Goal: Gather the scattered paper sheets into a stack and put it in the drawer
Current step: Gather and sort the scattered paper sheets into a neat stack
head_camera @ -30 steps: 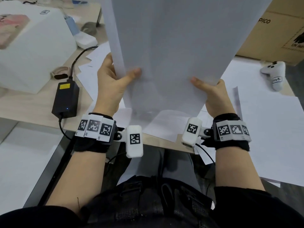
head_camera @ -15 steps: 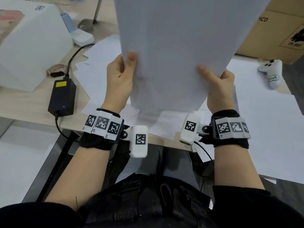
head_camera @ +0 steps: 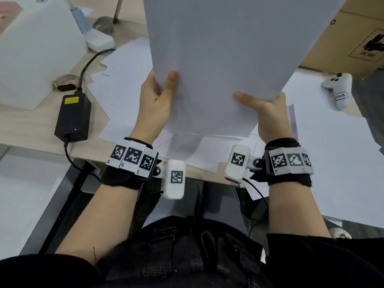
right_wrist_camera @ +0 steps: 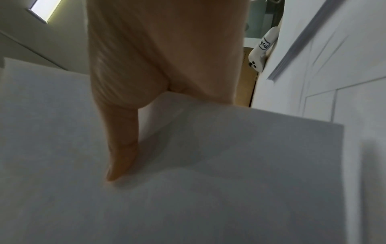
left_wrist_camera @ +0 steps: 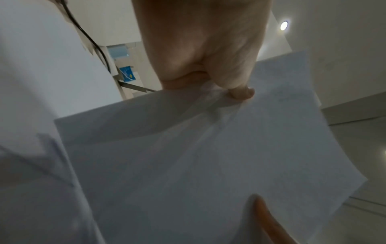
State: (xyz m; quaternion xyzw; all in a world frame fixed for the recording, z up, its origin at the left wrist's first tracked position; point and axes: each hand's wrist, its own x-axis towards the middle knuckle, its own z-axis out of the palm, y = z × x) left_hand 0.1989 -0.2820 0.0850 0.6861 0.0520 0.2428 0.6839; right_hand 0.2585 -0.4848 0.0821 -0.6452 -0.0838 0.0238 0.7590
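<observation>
I hold the upright bundle of white paper sheets above the pale wooden surface, left hand and right hand pinching its lower corners, so I should tap its bottom edge down until the sheets are even.

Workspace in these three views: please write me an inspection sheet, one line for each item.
Surface: wooden desk, partly covered by paper.
Job's things: paper stack held upright above the desk; loose sheets lie underneath; drawer not seen.
Clutter: white box, white controller, cardboard box.
Grippers: left hand and right hand each have a grip on the stack's lower edge, thumbs in front.
Cables: black cable runs to a black power adapter.
Surroundings: pale floor.
</observation>
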